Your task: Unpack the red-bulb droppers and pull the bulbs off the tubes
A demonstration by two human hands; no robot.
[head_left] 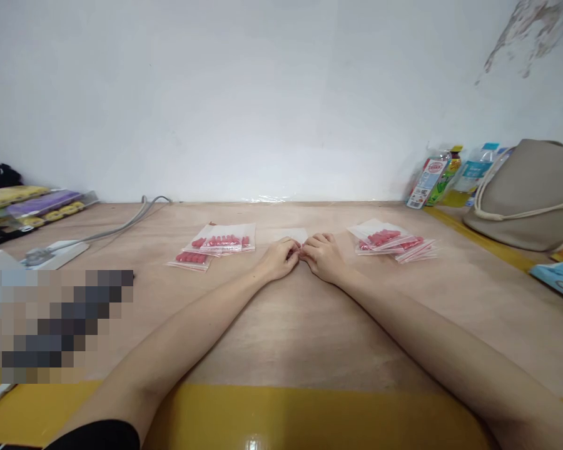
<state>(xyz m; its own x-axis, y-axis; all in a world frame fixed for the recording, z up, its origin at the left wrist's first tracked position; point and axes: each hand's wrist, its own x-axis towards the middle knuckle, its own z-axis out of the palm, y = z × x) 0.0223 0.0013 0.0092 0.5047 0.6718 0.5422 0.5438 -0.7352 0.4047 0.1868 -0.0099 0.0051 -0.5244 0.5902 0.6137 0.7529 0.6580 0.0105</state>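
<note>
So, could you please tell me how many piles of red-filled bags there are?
2: the left pile, to the left of the left hand, and the right pile, to the right of the right hand. Overlapping bags may hide others.

Table (281, 337), mid-width: left hand (279, 257) and right hand (325, 255) side by side, fingertips close together; small bag (291, 234) just on their far side. Left of the left hand, one pile of filled bags (225, 239); right of the right hand, a second pile (385, 237). Far left: packets (59, 203), power strip (69, 253) nearer. Far right: carton (426, 182), bottles (478, 175) beside it, handbag (530, 187) farther right. Wall (281, 94) behind.
</note>
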